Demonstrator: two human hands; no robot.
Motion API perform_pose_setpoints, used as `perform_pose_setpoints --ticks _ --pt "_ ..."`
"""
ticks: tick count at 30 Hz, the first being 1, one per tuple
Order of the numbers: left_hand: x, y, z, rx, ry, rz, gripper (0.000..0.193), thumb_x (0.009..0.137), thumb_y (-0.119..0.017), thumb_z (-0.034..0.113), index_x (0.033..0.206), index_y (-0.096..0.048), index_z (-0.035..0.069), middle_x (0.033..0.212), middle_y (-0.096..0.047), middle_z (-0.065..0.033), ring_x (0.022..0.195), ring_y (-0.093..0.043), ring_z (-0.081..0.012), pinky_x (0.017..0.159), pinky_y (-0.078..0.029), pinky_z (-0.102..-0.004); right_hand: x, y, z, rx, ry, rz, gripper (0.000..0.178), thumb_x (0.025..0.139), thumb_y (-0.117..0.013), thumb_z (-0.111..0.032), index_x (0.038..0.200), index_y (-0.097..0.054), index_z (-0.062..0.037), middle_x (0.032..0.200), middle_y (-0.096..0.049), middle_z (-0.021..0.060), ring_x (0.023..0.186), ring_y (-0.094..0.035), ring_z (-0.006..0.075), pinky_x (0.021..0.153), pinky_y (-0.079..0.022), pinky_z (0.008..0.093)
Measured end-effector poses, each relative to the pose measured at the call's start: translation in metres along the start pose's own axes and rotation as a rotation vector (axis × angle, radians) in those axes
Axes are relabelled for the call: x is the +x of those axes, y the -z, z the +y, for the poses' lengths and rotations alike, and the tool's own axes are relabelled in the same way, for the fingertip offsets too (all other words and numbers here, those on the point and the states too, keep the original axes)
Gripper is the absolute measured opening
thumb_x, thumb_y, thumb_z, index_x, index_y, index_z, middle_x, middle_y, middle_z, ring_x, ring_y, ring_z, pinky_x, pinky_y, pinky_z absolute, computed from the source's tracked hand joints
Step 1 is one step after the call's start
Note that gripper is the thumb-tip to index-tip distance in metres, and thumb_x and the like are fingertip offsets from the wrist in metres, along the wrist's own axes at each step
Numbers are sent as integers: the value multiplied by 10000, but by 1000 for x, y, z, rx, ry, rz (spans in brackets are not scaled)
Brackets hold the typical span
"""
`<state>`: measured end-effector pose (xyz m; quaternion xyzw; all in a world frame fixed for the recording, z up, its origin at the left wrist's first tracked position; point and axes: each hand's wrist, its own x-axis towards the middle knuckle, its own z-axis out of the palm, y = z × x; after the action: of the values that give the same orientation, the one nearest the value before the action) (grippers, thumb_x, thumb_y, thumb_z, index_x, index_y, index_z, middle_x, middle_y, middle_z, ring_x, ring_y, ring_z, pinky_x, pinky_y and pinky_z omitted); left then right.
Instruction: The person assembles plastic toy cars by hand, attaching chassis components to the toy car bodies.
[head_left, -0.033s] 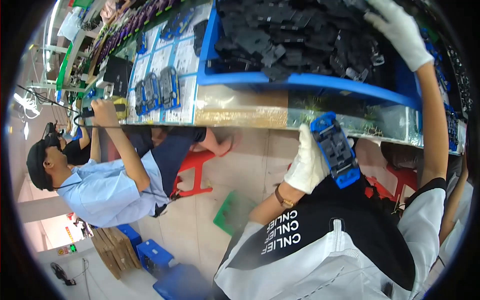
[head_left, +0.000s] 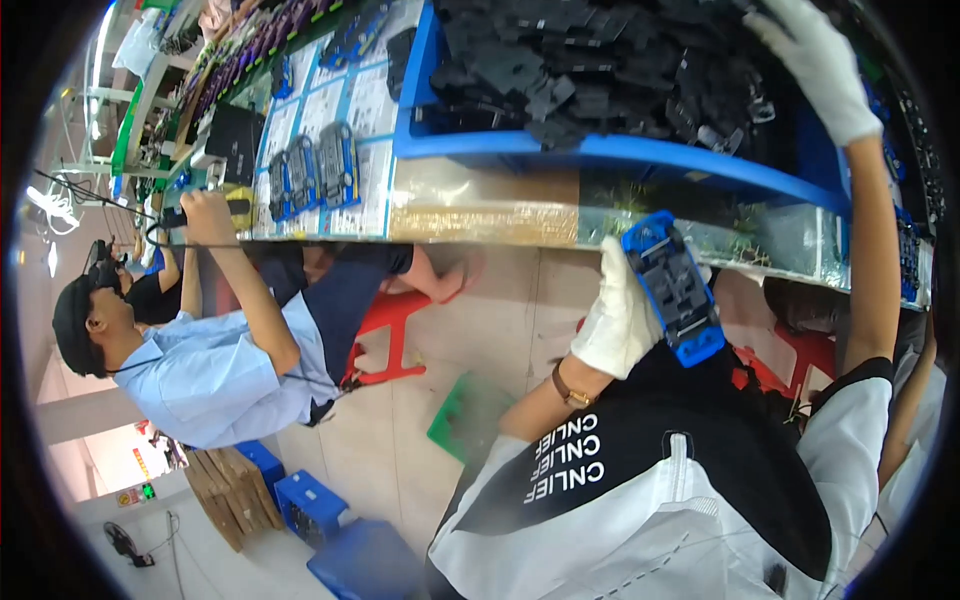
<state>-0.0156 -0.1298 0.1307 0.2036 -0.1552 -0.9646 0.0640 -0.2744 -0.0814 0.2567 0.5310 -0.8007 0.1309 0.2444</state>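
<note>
Gripping a blue-framed black fixture (head_left: 676, 290), the gloved left hand (head_left: 620, 315).

Seated co-worker (head_left: 215, 375) beside a long bench (head_left: 480, 215), stools and crates on the tiled floor.

Leaning toward the bench's left end in a light blue shirt, one arm raised to its front edge, close to a yellow-and-black tool (head_left: 235, 208). Three blue fixtures (head_left: 312, 170) in a row on printed sheets (head_left: 370, 110) near the left part of the bench top. Red plastic stool (head_left: 385, 325) under the front edge. Green panel (head_left: 465, 415) flat on the floor. Blue crates (head_left: 310, 505) and a cardboard stack (head_left: 230, 490) lower left.
</note>
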Motion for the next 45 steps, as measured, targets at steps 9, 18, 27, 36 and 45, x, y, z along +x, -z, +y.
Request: perform_pose_setpoints --ticks 9,18,27,36,45 --pt "8 2 -8 4 -204 -42 769 833 -372 702 1353 -365 136 1263 -502 -87 1128 -525 -245 984 -432 -438 -134 32 -125 287 -58 -117 591 642 -743 -155 1200 -576 -56 1162 -588 113 1030 -576 293 898 -468 366" --pt "11 3 -28 151 -389 -41 830 812 -365 725 1356 -372 99 1275 -497 -56 1174 -488 -197 1015 -398 -364 -164 13 -144 250 -184 -137 607 608 -774 -162 1174 -572 -77 1159 -569 110 1033 -559 303 901 -455 390" --pt "18 9 -38 144 -333 -1 487 904 -555 400 1281 -440 115 1188 -531 -40 1067 -526 -157 934 -446 -325 -166 5 -147 219 -236 -156 560 640 -757 -166 1166 -580 -90 1182 -556 136 1056 -554 314 911 -449 397" --pt "16 -7 -18 3 -430 -29 337 909 -587 146 1210 -442 97 1144 -535 -58 1035 -556 -190 879 -523 -405 -192 1 -139 1384 -852 -11 677 836 -687 -312 1358 -387 -4 1263 -510 146 1064 -551 224 895 -448 328" --pt "17 -5 -23 40 -456 -33 391 906 -583 139 1258 -414 110 1157 -526 -66 1026 -562 -211 869 -522 -402 -197 -3 -140 1690 -1033 -292 632 860 -637 -202 1375 -343 16 1372 -412 142 1155 -500 209 803 -519 310"
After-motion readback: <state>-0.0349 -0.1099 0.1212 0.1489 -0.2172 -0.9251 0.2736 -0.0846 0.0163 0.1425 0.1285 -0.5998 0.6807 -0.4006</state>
